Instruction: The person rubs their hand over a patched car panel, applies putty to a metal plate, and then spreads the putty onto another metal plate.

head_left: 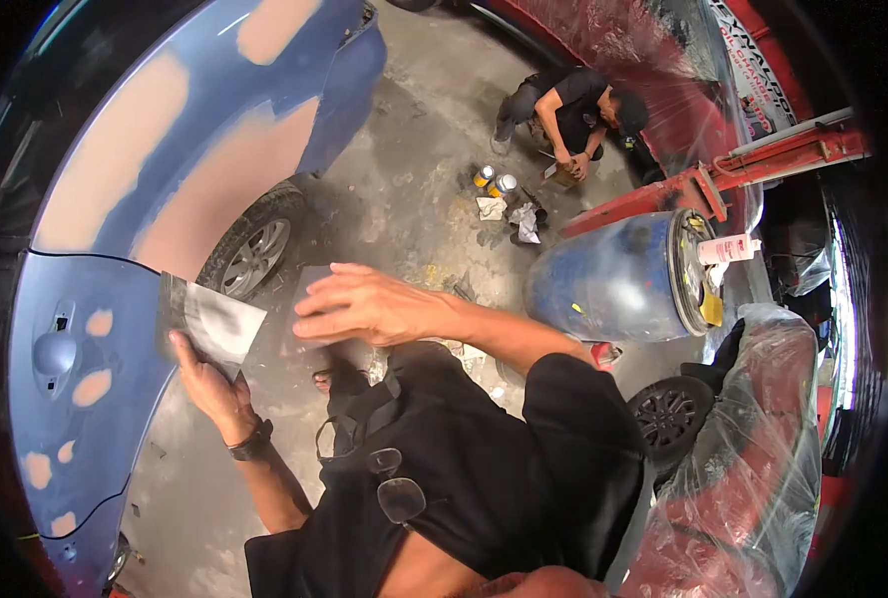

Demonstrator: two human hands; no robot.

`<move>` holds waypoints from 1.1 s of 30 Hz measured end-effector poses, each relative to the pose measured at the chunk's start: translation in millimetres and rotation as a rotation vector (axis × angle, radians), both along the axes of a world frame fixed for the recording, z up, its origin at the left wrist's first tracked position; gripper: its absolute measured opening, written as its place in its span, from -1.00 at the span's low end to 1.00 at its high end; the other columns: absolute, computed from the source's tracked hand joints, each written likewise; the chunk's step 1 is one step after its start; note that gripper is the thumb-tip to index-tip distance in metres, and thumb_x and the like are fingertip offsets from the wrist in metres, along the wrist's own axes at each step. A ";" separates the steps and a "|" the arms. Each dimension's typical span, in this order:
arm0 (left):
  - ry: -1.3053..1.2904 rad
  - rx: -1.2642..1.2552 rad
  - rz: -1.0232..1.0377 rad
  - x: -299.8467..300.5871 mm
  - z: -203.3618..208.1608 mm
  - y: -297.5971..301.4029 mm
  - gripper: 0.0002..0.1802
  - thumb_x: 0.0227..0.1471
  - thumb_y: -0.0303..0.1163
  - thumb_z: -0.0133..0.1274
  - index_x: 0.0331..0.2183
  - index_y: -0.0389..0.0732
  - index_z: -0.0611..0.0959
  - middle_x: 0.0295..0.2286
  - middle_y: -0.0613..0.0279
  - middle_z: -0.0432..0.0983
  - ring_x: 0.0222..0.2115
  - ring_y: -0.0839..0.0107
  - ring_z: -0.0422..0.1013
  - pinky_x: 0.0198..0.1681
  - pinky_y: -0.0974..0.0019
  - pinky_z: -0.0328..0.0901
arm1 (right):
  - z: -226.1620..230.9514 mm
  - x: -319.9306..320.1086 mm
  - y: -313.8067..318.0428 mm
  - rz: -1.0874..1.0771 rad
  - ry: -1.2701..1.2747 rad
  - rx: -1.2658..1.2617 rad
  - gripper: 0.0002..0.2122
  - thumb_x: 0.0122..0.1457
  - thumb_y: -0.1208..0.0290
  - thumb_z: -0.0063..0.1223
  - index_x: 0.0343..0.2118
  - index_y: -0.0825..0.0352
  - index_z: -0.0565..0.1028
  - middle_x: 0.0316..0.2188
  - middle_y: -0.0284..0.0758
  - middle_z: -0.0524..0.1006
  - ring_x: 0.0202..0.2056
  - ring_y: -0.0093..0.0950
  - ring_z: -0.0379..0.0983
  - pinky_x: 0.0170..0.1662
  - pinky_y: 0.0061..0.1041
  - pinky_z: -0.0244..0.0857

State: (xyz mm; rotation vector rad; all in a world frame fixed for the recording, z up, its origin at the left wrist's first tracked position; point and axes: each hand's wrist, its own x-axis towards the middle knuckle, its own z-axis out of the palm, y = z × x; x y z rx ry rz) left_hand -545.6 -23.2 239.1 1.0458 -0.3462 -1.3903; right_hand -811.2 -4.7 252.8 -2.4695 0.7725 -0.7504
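My left hand (pixel 216 391) grips the lower edge of a flat mixing board (pixel 234 324), its thumb lying on the top face. The board is dark grey at one side, with a pale, smeared area over the rest. To the right of it, my right hand (pixel 369 307) is raised with fingers bent over a thin grey flat spreader (pixel 312 280), blurred and partly hidden by the fingers. A gap separates the spreader from the board. Just beyond the board stands a blue car body (pixel 204 130) with beige filler patches (pixel 229 189) over its rear panel and door.
The car's wheel (pixel 256 249) is close beyond my hands. A blue drum (pixel 603 279) lies at the right, a pink-white bottle (pixel 729 249) by its end. Another person (pixel 573 115) crouches at the back near cans (pixel 502 185). A loose tyre (pixel 671 411) and plastic-covered red bodywork (pixel 743 468) are at right.
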 end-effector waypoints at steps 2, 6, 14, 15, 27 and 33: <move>0.062 -0.060 0.004 9.2 -9.2 -1.7 -0.54 0.30 -0.13 -0.13 0.00 -0.31 0.49 -0.06 0.13 0.49 -0.10 0.31 0.46 0.00 0.21 0.34 | 17.6 19.1 -6.2 -0.106 -0.297 0.085 -0.40 -0.03 0.70 0.09 0.14 0.11 0.43 0.12 -0.24 0.42 0.19 -0.15 0.28 0.23 0.04 0.08; 0.135 -0.120 -0.126 12.0 -35.3 1.1 -0.54 0.28 -0.09 -0.10 0.04 -0.21 0.47 -0.04 0.24 0.46 -0.07 0.38 0.43 -0.02 0.26 0.36 | 24.1 69.4 -9.6 -0.024 -0.575 0.080 -0.33 -0.10 0.73 0.04 0.19 0.22 0.37 0.18 -0.17 0.35 0.27 -0.08 0.15 0.27 0.04 0.02; 0.095 -0.102 -0.191 22.6 -13.1 -17.1 -0.57 0.26 -0.08 -0.05 -0.01 -0.20 0.52 -0.15 0.23 0.55 -0.15 0.40 0.48 -0.09 0.25 0.41 | -57.7 35.7 -16.3 -0.246 0.075 0.091 -0.25 -0.12 0.75 -0.10 0.27 0.20 0.25 0.27 -0.17 0.21 0.29 -0.08 0.09 0.26 0.05 0.02; 0.193 -0.051 -0.266 22.8 -15.0 -23.1 -0.60 0.26 -0.08 -0.05 -0.06 -0.19 0.53 -0.21 0.25 0.56 -0.26 0.44 0.48 -0.21 0.32 0.41 | -57.9 25.2 -16.8 -0.225 0.064 0.203 -0.27 -0.12 0.77 -0.11 0.24 0.22 0.29 0.23 -0.17 0.27 0.27 -0.12 0.14 0.25 -0.02 0.07; -0.436 -0.124 -0.448 -85.8 26.7 -50.4 -0.49 0.26 -0.07 -0.06 -0.05 -0.37 0.51 -0.15 0.11 0.49 -0.20 0.39 0.46 -0.16 0.31 0.39 | 25.7 -42.3 -52.1 -0.465 0.033 -0.204 -0.42 0.02 0.57 0.02 0.19 0.11 0.36 0.19 -0.23 0.32 0.23 -0.11 0.17 0.24 0.13 -0.02; -0.720 -0.027 -0.410 -125.3 0.2 -71.0 -0.40 0.17 0.16 0.00 -0.46 -0.28 0.52 -0.54 0.38 0.37 -0.58 0.57 0.20 -0.48 0.44 0.16 | -9.7 -57.2 -44.4 -0.372 0.137 -0.219 -0.63 0.20 0.39 -0.14 0.08 0.16 0.42 0.13 -0.17 0.36 0.21 -0.09 0.20 0.27 0.20 -0.08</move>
